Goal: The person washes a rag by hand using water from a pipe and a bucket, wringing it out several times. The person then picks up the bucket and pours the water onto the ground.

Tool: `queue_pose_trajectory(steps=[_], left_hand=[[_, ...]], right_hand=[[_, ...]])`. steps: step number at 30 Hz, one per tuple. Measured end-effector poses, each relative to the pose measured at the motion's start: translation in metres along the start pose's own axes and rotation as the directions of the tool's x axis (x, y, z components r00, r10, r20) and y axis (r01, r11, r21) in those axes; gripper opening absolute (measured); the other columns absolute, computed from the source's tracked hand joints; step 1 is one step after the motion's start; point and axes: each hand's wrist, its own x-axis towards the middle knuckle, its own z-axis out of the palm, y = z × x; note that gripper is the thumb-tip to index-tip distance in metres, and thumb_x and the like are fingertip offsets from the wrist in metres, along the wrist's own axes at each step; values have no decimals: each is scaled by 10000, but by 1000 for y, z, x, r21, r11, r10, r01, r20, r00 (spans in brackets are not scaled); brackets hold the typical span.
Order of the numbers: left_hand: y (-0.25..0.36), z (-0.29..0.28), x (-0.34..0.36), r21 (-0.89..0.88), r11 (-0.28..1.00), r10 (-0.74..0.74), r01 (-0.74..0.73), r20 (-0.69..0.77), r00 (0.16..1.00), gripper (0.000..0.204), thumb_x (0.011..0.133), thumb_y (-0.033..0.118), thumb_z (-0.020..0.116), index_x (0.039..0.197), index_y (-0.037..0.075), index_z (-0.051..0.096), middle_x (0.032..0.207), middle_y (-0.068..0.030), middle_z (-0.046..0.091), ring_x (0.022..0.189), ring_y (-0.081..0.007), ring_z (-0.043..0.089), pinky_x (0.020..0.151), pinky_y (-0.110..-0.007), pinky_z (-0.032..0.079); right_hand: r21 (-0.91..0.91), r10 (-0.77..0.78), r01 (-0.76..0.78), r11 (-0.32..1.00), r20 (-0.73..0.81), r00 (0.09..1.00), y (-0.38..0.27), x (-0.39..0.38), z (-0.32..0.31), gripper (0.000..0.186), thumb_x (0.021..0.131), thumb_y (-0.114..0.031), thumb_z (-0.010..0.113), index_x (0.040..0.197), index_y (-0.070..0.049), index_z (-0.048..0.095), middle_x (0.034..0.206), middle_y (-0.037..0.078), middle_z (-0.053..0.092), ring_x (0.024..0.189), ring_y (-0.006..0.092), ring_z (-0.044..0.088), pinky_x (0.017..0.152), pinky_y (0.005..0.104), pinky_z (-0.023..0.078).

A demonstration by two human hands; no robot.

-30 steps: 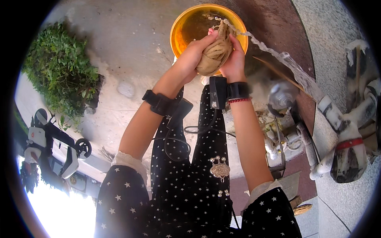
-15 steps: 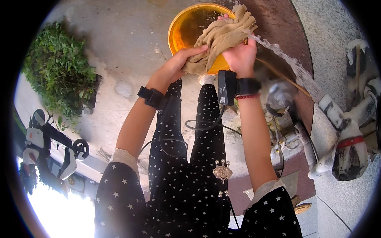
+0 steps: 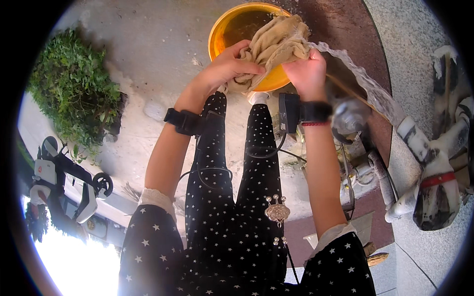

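Observation:
A wet tan cloth (image 3: pixel 274 42) is loosely bunched over a yellow basin (image 3: pixel 215 37) that holds water. My left hand (image 3: pixel 228 66) is closed on the cloth's lower left end, thumb and fingers pressed into the folds. My right hand (image 3: pixel 308 74) grips its right end with curled fingers, partly hidden by the fabric and spray. A stream of water (image 3: pixel 365 86) arcs from a pipe fitting (image 3: pixel 412 135) on the right onto the cloth beside my right hand. Black devices with cables are strapped to both wrists.
A leafy green plant (image 3: pixel 74 84) is at the left, above a white and black scooter (image 3: pixel 66 180). A blurred clear container (image 3: pixel 350 116), a thin stick (image 3: pixel 345 86), pipes and cords (image 3: pixel 365 175) lie right of my forearm. A granite edge (image 3: pixel 414 246) runs along the right.
The cloth has gone from a tight bundle to a looser, spread bunch. My right hand has moved rightward, away from my left, which has also shifted a little left.

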Motion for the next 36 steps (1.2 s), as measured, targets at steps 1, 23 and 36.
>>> queue_pose_trajectory(steps=[1,23,36], left_hand=[[5,1,-2,138,990,46,-39,-47,998,597,687,146,653,1232,64,424,1040,-72,562,927,-153,559,783,-254,457],[7,-2,16,259,962,151,-92,-219,964,376,695,258,705,969,25,598,788,-48,623,709,-101,575,681,-222,462],[6,11,28,105,941,339,-323,-308,889,397,687,82,663,1063,35,548,947,-44,596,831,-116,571,736,-228,461]], right_hand=[[41,13,-15,999,49,999,-3,-2,-3,462,841,-197,328,1245,25,359,1293,173,381,1194,313,358,1025,439,250],[-95,34,-20,995,148,988,-12,-7,-4,384,739,8,414,1116,78,444,1155,164,495,1092,240,473,968,364,366],[104,-29,19,994,94,995,-8,13,7,445,822,-194,493,1180,52,397,1232,174,436,1172,273,381,1027,417,256]])
